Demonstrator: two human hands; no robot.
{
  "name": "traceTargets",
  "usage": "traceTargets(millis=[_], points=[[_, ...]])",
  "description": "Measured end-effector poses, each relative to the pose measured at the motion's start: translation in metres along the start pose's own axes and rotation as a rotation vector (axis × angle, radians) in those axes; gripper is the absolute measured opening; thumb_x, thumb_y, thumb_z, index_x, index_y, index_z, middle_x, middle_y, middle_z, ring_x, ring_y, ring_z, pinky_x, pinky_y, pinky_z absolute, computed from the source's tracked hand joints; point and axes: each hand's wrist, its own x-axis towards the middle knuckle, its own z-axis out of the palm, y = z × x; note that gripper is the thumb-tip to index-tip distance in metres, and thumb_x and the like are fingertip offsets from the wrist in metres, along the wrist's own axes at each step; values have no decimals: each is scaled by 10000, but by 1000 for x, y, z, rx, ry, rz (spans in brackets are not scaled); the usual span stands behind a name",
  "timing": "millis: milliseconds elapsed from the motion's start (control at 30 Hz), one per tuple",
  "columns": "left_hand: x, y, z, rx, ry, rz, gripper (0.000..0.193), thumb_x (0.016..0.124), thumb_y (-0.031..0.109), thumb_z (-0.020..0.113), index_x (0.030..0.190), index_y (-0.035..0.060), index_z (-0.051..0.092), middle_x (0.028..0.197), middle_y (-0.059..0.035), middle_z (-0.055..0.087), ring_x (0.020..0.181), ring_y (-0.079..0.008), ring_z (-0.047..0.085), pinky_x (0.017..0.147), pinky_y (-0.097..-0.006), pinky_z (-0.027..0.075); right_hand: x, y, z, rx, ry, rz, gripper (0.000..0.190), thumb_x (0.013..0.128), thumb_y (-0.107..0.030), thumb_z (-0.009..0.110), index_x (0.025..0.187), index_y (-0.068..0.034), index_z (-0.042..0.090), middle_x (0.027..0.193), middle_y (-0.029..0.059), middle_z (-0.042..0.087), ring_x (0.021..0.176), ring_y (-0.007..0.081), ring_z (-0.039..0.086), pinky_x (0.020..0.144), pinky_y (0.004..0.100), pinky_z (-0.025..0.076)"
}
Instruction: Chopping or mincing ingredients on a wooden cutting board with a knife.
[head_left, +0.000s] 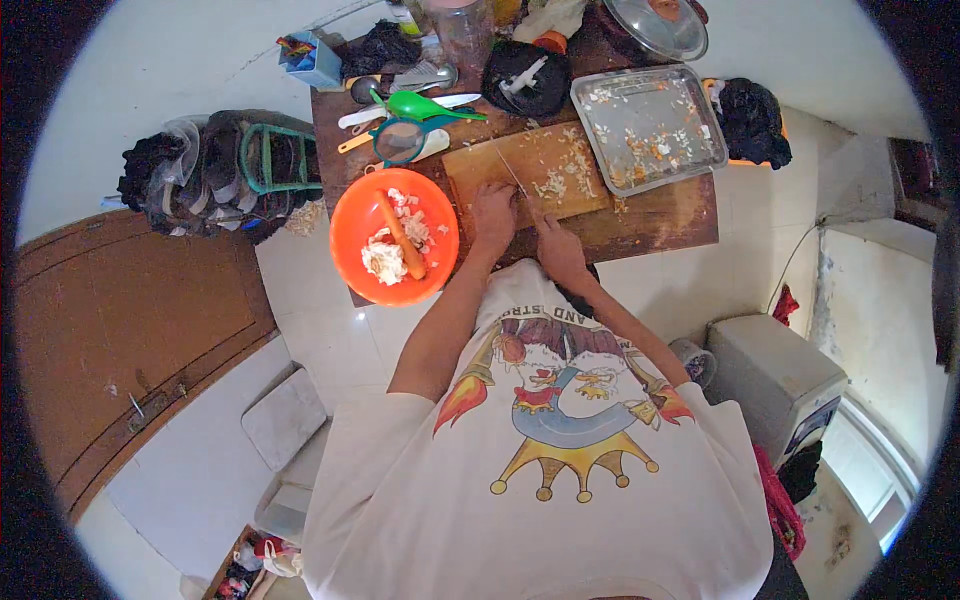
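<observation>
My right hand (561, 251) grips a kitchen knife (513, 172) by its handle, the blade slanting across a wooden cutting board (480, 159). My left hand (495, 214) rests on the board's left part, fingers curled beside the blade. Whatever lies under those fingers is hidden. Finely chopped pale bits (553, 185) are scattered on the board to the right of the knife. Left of my left hand stands an orange plastic bowl (346, 255). In it lie a whole carrot (401, 236), a pale ragged lump of food (384, 261) and loose whitish pieces (409, 217).
A clear rectangular tray (649, 135) with white and orange bits overlaps the board's right side. Behind the bowl lie a green spoon (420, 106), a small strainer (400, 141) and a white-handled knife (364, 116). A black bowl (517, 97) and a lidded pot (660, 26) stand farther back.
</observation>
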Motion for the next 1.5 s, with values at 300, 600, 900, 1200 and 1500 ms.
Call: traceTargets(millis=[300, 600, 900, 1200, 1500], points=[[0, 2, 0, -7, -50, -85, 201, 734, 52, 597, 883, 38, 733, 968, -141, 704, 997, -349, 611, 957, -474, 437, 6, -4, 3, -29, -68, -36, 874, 810, -11, 526, 1571, -122, 111, 1109, 230, 598, 743, 419, 647, 614, 508, 530], [3, 10, -10, 7, 18, 8, 205, 751, 80, 590, 893, 55, 736, 961, -120, 706, 975, -333, 606, 917, -448, 449, 15, -1, 7, -29, -67, -30, 852, 805, -12, 523, 1563, -125, 151, 1168, 239, 593, 762, 416, 648, 637, 504, 536], [-1, 3, -7, 19, 72, 44, 197, 741, 75, 591, 883, 59, 727, 916, -132, 695, 964, -344, 601, 895, -442, 456, 9, 7, -1, 59, 30, 56, 768, 835, -10, 510, 1538, -137, 228, 1219, 245, 581, 827, 460, 631, 687, 520, 533], [0, -6, 5, -75, 46, -59, 177, 771, 89, 602, 891, 50, 726, 866, -173, 695, 876, -362, 629, 923, -476, 435, 5, 0, 3, 31, -20, -8, 796, 819, -36, 510, 1549, -131, 209, 1357, 224, 535, 729, 427, 668, 628, 528, 556], [1, 5, -6, 11, -70, -93, 189, 770, 99, 604, 894, 56, 740, 900, -170, 698, 941, -358, 622, 926, -469, 440, 4, -2, 5, 55, -50, 21, 730, 876, -50, 431, 1557, -156, 193, 1291, 259, 559, 813, 462, 655, 704, 538, 550]])
